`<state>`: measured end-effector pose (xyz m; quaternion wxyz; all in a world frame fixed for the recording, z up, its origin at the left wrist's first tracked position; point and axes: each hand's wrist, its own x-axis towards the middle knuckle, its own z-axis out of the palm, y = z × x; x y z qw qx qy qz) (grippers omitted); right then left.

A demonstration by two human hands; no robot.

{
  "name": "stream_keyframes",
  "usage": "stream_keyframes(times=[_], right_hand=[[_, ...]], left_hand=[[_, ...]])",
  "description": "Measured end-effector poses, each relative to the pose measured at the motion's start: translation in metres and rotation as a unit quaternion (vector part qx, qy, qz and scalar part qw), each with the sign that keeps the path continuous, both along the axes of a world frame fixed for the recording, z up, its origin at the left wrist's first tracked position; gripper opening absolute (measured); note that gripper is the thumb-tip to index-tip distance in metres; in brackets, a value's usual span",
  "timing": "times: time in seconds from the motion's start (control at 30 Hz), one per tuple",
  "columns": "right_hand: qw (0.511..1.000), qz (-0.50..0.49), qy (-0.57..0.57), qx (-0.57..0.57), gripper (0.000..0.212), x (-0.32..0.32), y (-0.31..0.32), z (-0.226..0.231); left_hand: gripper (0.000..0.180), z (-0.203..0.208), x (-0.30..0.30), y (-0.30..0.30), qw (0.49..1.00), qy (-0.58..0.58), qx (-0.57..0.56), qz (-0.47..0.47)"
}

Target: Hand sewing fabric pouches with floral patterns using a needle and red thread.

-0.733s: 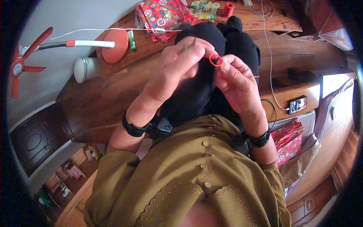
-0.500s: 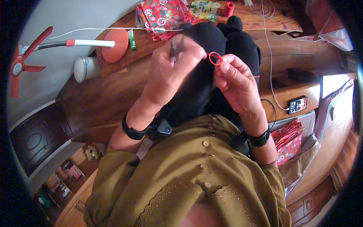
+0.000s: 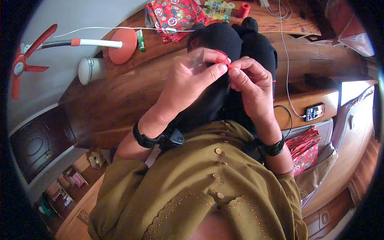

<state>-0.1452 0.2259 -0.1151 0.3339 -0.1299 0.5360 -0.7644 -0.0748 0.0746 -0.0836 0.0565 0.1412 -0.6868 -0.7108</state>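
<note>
Above my dark-trousered knees, a thin red cord (image 3: 222, 57) runs between my two hands. My left hand (image 3: 192, 76) pinches it between thumb and index finger, where it bunches into a small loop. A grey metal blade-like piece (image 3: 197, 58) sticks out by the fingers of that same hand; its kind is not clear. Touching tip to tip from the other side, my right hand (image 3: 254, 82) is closed with thumb and index finger on the cord. A fine strand trails from it toward the right knee.
A wooden table ahead holds red floral fabric (image 3: 176, 16), a red spool (image 3: 243, 9), a green tube (image 3: 141, 40) and an orange fan base (image 3: 121, 46). A charging phone (image 3: 315, 112) lies at right, above folded red floral pieces (image 3: 306, 150). A white bucket (image 3: 90, 71) stands at left.
The open red loop between my hands has become a smaller bunch at the fingertips. My left hand has moved right and its fingers now meet those of my right hand.
</note>
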Motion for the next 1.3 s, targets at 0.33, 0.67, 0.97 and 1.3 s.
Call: stream_keyframes(times=[0.33,0.67,0.97,1.3], right_hand=[[0.999,0.004,0.021,0.04,0.013,-0.001,0.001,0.007],[0.983,0.092,-0.141,-0.07,0.014,-0.003,0.002,-0.001],[0.977,0.104,-0.168,-0.076,0.013,-0.004,0.005,-0.002],[0.976,0.099,-0.171,-0.088,0.013,-0.007,0.006,-0.003]], left_hand=[[0.014,0.0,0.002,-0.001,0.998,-0.053,0.015,0.018],[0.015,-0.001,-0.002,-0.01,0.997,0.031,-0.055,-0.037],[0.009,-0.015,-0.007,-0.016,0.99,0.081,-0.081,-0.08],[0.017,-0.002,-0.003,-0.015,0.995,-0.01,0.039,-0.09]])
